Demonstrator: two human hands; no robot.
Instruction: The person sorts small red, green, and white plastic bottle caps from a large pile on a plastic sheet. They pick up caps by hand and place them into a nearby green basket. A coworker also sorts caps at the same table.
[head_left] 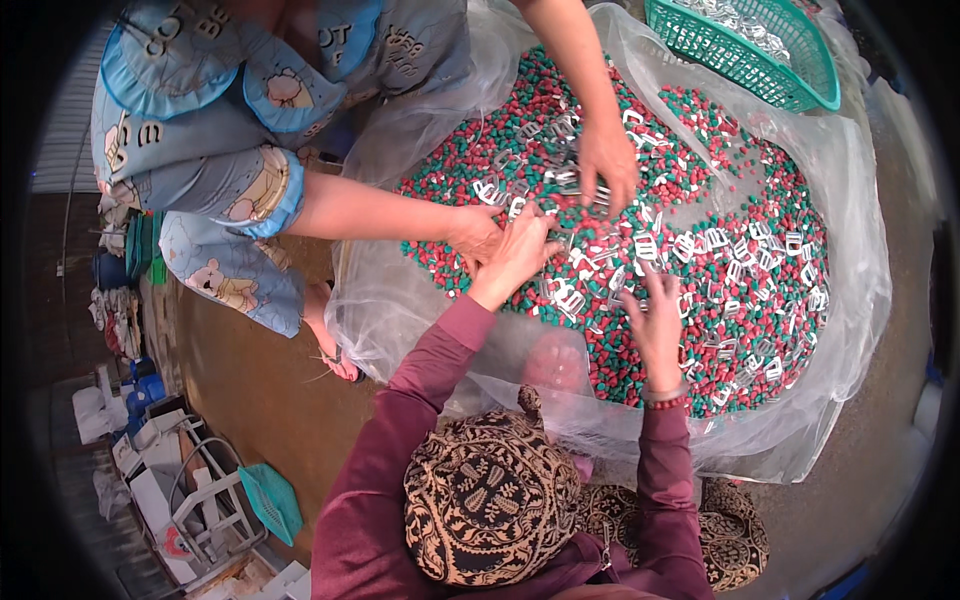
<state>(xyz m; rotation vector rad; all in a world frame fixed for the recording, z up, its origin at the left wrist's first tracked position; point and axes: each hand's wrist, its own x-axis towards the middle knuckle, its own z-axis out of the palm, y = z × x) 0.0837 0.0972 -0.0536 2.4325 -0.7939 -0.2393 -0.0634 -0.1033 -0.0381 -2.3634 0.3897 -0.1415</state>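
Note:
My left hand (520, 248), in a maroon sleeve, reaches over a heap of small red and green chips (620, 350) mixed with silvery slotted metal buckles (570, 300). Its fingers are apart, and it overlaps a co-worker's hand (475, 235) in the picture. Whether the two touch I cannot tell. Lower on the heap, my right hand (655, 325) has its fingers spread, with a bead bracelet at the wrist. A blurred buckle (646, 245) is just beyond its fingertips. The co-worker's other hand (607, 165) is at more buckles above, fingers pointing down.
The heap lies on a translucent plastic sheet (850, 250) with raised, crumpled edges. A green plastic basket (815, 85) of silvery pieces is at the far right. Opposite me is a person in blue printed clothes (220, 180). A jumble of white items (150, 480) lies at the left.

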